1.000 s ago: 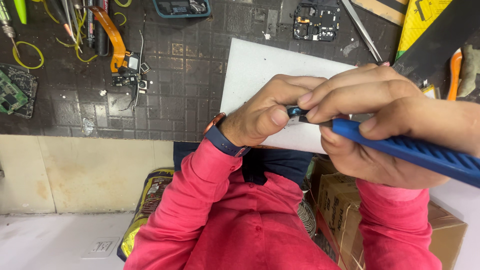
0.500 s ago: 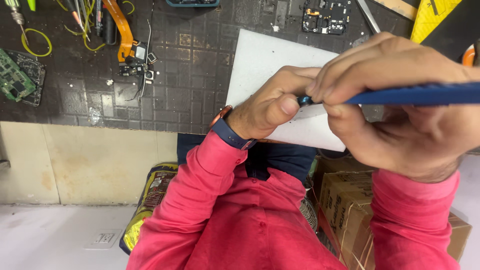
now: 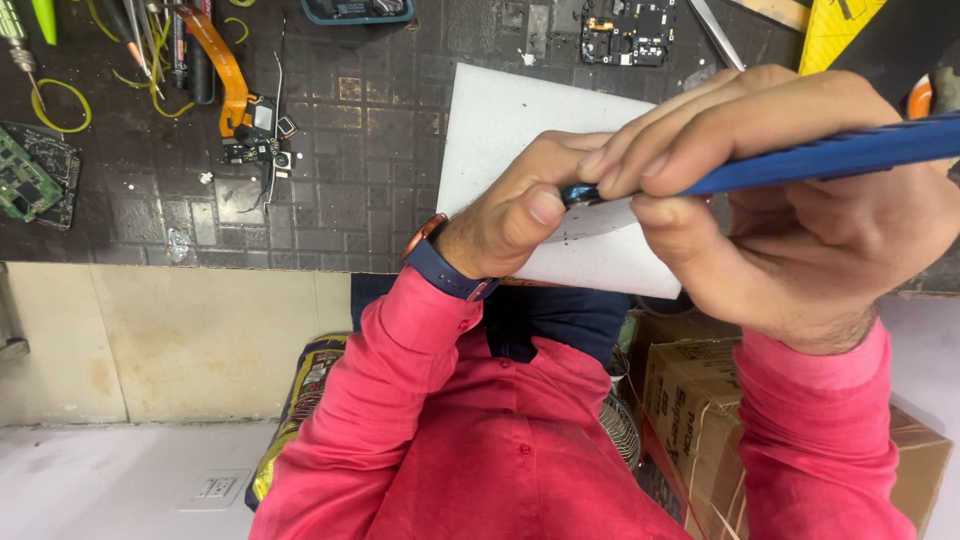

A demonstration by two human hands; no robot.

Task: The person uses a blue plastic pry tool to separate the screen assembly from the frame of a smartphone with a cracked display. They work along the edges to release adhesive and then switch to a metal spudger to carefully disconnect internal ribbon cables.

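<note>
Seen from above, near the middle of the frame: left hand (image 3: pixel 520 215) curled tight, thumb and fingers pinching a small dark round part (image 3: pixel 578 194), too small and too hidden to identify further. Right hand (image 3: pixel 790 215), filling the right side of the frame, clenched around a blue tool handle (image 3: pixel 830 155) running out toward the upper right edge, its tip end brought right against the small part where the two hands met. Both hands raised over a white sheet (image 3: pixel 500 120) lying on a dark tiled mat (image 3: pixel 370 160) across the upper half of the picture. A watch with a dark blue strap (image 3: pixel 445 268) worn on the left wrist; red sleeves (image 3: pixel 400 400) covering both forearms and filling the lower middle. In the upper left: an orange flex cable (image 3: pixel 225 70) with small components at its end, a green circuit board (image 3: pixel 25 185) at the far left edge, a yellow-green wire loop (image 3: pixel 60 105). At top centre-right, a dark circuit board (image 3: pixel 628 30). In the lower right, a brown cardboard box (image 3: pixel 690 385) partly behind the right sleeve.
</note>
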